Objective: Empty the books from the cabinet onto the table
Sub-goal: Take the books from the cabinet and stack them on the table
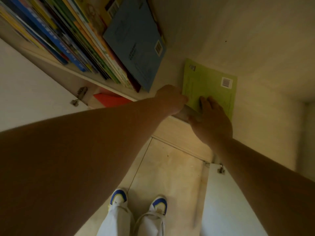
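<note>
A green book (209,86) lies flat on the cabinet shelf (255,48), its barcode facing up and its near edge over the shelf's front. My left hand (170,99) grips the book's near left corner with curled fingers. My right hand (211,118) holds the near edge, fingers laid on the cover and thumb at the grey page edge. Left of it, a row of leaning books (68,40) fills the shelf, with a blue book (136,48) outermost, tilted toward the green one.
A red book or folder (109,99) shows on the shelf below. White cabinet doors stand open at the left (25,82) and the right (226,201), with metal hinges (80,96). My shoes (119,196) stand on pale floor in front.
</note>
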